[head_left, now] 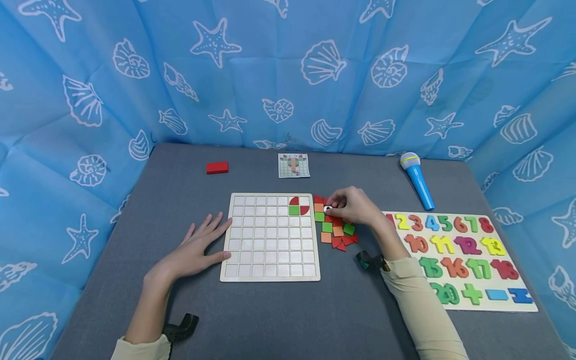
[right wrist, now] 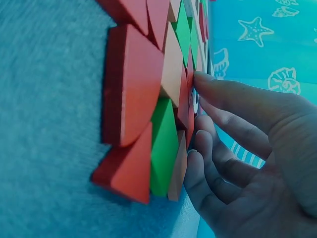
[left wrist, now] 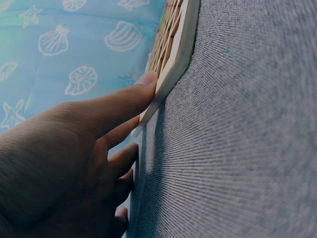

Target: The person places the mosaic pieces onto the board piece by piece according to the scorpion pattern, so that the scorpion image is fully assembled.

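Observation:
A white grid board (head_left: 261, 245) lies on the grey table. Near its top right corner sit a green square tile (head_left: 294, 210) and two red rounded tiles (head_left: 304, 210). My left hand (head_left: 193, 252) rests at the board's left edge, fingers spread and thumb on the rim; the left wrist view shows that thumb (left wrist: 141, 89) against the wooden edge. Right of the board is a pile of red, green and orange tiles (head_left: 338, 231). Over its far side my right hand (head_left: 355, 206) pinches a small white piece with a black mark (head_left: 327, 208), mostly hidden by the fingers in the right wrist view.
A printed pattern card (head_left: 293, 166) lies behind the board, and a red block (head_left: 217, 168) at the back left. A blue toy microphone (head_left: 418, 182) lies at the back right. A number puzzle board (head_left: 486, 304) sits partly under the right forearm.

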`<state>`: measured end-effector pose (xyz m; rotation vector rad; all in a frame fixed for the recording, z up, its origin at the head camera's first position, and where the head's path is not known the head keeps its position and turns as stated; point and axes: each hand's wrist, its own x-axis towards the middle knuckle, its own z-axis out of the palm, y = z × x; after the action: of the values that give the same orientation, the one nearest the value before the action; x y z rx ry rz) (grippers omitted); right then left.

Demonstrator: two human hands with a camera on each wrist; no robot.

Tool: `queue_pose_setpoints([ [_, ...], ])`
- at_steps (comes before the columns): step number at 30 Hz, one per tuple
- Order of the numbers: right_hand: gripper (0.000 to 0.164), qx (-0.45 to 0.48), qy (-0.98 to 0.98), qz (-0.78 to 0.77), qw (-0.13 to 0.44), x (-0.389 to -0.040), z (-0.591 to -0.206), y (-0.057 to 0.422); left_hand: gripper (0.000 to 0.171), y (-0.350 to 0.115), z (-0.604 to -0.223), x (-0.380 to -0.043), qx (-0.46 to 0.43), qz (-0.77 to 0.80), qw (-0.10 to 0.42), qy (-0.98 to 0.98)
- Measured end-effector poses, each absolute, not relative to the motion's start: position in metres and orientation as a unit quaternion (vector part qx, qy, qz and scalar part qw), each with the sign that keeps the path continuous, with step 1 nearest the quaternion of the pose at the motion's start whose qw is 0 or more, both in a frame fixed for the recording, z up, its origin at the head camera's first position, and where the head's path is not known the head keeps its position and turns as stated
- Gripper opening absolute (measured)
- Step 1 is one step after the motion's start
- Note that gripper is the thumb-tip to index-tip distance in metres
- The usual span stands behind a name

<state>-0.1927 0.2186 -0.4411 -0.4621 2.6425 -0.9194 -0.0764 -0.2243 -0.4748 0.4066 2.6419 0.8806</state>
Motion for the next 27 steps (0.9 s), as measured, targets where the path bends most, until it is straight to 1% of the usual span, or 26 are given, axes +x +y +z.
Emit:
queue_pose_setpoints([
  [4,0.016,-0.165,0.922,-0.319,0.147,-0.192,-0.441,0.22,0.089,-0.228,-0.485,-0.078,0.15,0.314,0.15,0.925],
  [9,0.015,-0.161,0.924,-0.315,0.146,-0.19,-0.44,0.219,0.088,-0.228,-0.482,-0.076,0.166,0.342,0.134,0.915],
  [18,0.013,-0.179,0.919,-0.322,0.143,-0.188,-0.439,0.217,0.088,-0.23,-0.488,-0.079,0.15,0.305,0.152,0.928],
  [22,0.01,-0.178,0.912,-0.346,0.13,-0.186,-0.437,0.216,0.088,-0.23,-0.488,-0.078,0.16,0.318,0.142,0.924],
  [27,0.013,-0.169,0.899,-0.382,0.129,-0.184,-0.434,0.209,0.087,-0.228,-0.479,-0.075,0.174,0.342,0.135,0.914],
])
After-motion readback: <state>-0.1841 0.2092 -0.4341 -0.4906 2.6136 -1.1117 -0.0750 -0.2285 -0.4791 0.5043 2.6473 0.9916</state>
